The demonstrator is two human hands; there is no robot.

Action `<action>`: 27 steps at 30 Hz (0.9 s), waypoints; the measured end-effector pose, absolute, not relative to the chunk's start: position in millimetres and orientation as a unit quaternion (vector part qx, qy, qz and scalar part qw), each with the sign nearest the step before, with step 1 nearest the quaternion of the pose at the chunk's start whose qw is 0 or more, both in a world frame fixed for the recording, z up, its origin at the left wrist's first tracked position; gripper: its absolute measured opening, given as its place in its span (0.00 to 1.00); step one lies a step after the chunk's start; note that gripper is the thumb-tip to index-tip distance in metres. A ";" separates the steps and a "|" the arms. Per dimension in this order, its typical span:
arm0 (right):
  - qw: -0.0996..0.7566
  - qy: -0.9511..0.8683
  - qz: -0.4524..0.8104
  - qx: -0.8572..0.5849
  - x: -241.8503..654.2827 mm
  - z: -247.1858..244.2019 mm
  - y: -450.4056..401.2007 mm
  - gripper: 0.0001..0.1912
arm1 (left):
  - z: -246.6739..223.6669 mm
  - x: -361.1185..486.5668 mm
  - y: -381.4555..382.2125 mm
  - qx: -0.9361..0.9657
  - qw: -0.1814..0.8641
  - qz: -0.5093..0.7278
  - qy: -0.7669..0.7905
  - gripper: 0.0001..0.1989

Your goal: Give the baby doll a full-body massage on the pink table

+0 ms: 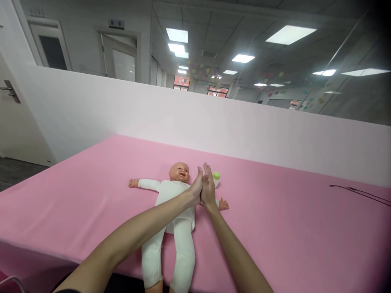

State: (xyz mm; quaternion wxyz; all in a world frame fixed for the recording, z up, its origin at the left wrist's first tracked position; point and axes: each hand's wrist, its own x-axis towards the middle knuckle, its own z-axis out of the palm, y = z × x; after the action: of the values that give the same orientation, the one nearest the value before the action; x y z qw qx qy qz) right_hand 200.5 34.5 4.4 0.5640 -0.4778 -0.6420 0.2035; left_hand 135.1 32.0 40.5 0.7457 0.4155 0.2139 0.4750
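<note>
A baby doll [175,195] with a white cloth body lies face up on the pink-covered table [275,228], its arms spread and its legs toward the front edge. Above its chest and shoulder, my left hand [196,188] and my right hand [208,189] are pressed palm to palm, fingers stretched out and pointing up and away. Neither hand shows an object in it. Just behind my right hand stands a small bottle [216,179] with a green cap, partly hidden by that hand. My left forearm crosses over the doll's body.
A thin dark cord [360,192] lies at the right side of the table. Along the back runs a low white wall [214,122] with glass above it. At the far left is a door [18,118] with a handle.
</note>
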 end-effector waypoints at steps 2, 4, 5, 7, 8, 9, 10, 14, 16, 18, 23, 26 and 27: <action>0.569 -0.619 0.227 -0.491 185.9 13.1 22.0 0.47 | 43.0 121.2 20.6 0.429 0.728 0.493 0.207 0.45; 0.555 -0.653 0.209 -0.470 169.2 17.0 7.4 0.48 | 44.6 109.1 13.4 0.445 0.689 0.527 0.223 0.44; 0.546 -0.683 0.188 -0.447 162.0 17.8 1.4 0.48 | 44.7 103.8 10.5 0.450 0.670 0.541 0.236 0.43; 0.527 -0.717 0.171 -0.423 154.8 17.9 -3.9 0.49 | 43.3 92.8 4.8 0.455 0.656 0.544 0.259 0.43; 0.518 -0.716 0.181 -0.431 156.2 16.8 -2.7 0.49 | 41.5 85.9 2.0 0.469 0.653 0.532 0.266 0.43; 0.506 -0.708 0.195 -0.453 161.0 14.4 0.5 0.48 | 38.7 77.4 -0.4 0.499 0.638 0.519 0.275 0.44; 0.490 -0.696 0.205 -0.483 168.5 10.2 4.9 0.48 | 34.5 67.1 -2.0 0.544 0.601 0.509 0.289 0.43; 0.382 -0.703 0.152 -0.581 205.1 -26.1 17.9 0.46 | -0.7 15.5 5.8 0.693 0.325 0.487 0.421 0.40; 0.312 -0.740 0.114 -0.585 217.4 -47.0 18.0 0.40 | -27.5 -8.1 17.3 0.706 0.266 0.419 0.504 0.41; 0.258 -0.767 0.070 -0.583 225.3 -61.2 16.6 0.34 | -53.4 -26.8 28.8 0.739 0.194 0.355 0.539 0.39; 0.190 -0.744 -0.082 -0.635 242.3 -68.2 17.6 0.33 | -83.3 -60.4 40.9 0.765 -0.036 0.287 0.576 0.32; 0.195 -0.716 -0.100 -0.662 250.3 -66.1 18.8 0.38 | -78.4 -70.3 38.2 0.714 -0.090 0.297 0.627 0.34; 0.216 -0.715 -0.089 -0.659 251.1 -65.5 18.7 0.40 | -75.2 -70.7 36.3 0.704 -0.092 0.315 0.630 0.34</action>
State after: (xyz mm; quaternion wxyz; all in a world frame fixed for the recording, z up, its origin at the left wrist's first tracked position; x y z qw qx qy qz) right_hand 251.1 18.7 -65.5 0.2155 -0.6591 -0.7150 -0.0895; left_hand -70.7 36.3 -75.2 -0.0924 0.7038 0.6299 0.3151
